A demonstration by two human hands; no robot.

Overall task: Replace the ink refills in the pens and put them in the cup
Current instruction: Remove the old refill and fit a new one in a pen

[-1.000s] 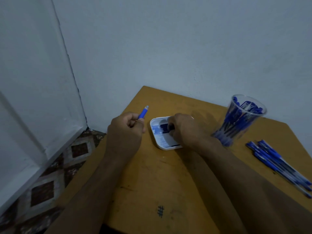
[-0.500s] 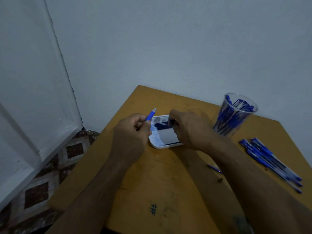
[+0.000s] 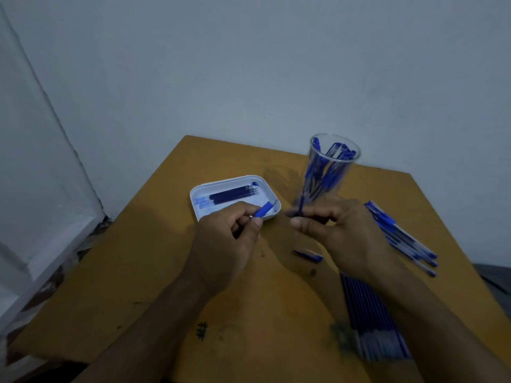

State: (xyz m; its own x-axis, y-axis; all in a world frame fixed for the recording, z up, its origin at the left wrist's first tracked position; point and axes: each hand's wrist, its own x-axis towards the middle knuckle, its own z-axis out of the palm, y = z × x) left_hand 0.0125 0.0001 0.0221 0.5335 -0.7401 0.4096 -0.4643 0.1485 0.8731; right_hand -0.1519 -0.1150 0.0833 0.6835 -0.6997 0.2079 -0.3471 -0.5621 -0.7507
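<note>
Head view: both hands had drawn back from the tray (image 3: 200, 189).
Left hand (image 3: 226, 241): gripped the pen barrel (image 3: 264, 210) over the tray's near edge.
Right hand (image 3: 343, 233): left the tray, pinching a dark refill (image 3: 293, 213).

right hand (image 3: 343, 233): held item blurred | refill bundle (image 3: 370, 319): partly behind forearm

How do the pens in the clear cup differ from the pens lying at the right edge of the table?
The pens in the cup stand steeply on end, leaning against the cup wall; the loose pens lie flat on the table. The cup pens are contained and bunched together; the loose pens fan out in a row, uncontained, beside the right hand. Both groups are blue with clear barrels.
</note>
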